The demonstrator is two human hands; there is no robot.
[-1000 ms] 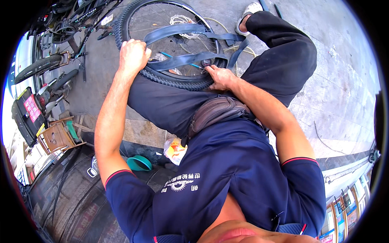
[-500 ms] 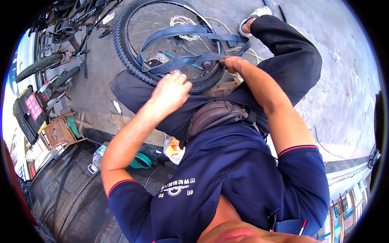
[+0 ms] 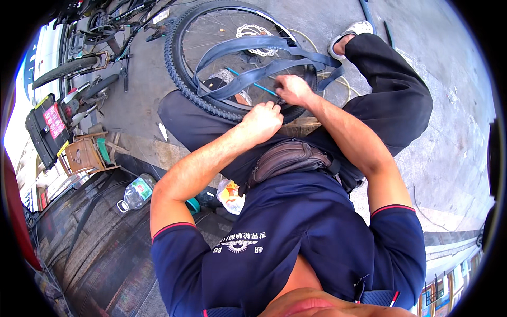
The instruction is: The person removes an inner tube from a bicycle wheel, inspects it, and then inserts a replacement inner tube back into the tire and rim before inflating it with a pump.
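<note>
A bicycle wheel with a knobbly black tyre (image 3: 174,58) lies flat in front of me, its near edge at my legs. Across it drapes a flat, blue-grey inner tube (image 3: 244,81) in a loose loop. My left hand (image 3: 262,121) is closed at the near edge of the tyre, fingertips pinched. Just beyond it, my right hand (image 3: 293,91) is also closed, over the rim beside the tube. What the fingers of either hand hold is hidden. A thin blue rod (image 3: 259,87) shows between the spokes, and a silver disc rotor (image 3: 244,31) sits at the hub.
Bicycles stand at the upper left, one with a bare tyre (image 3: 63,72) towards me. Below them are a black case (image 3: 45,132) and a small wooden stool (image 3: 84,156). A clear plastic bottle (image 3: 136,194) and a plastic bag (image 3: 231,196) lie at my left. A pale hose (image 3: 346,87) curls beyond the wheel.
My right hand has let go of the inner tube and come nearer to me. My left hand has moved right, so the two hands are now close together at the rim.
</note>
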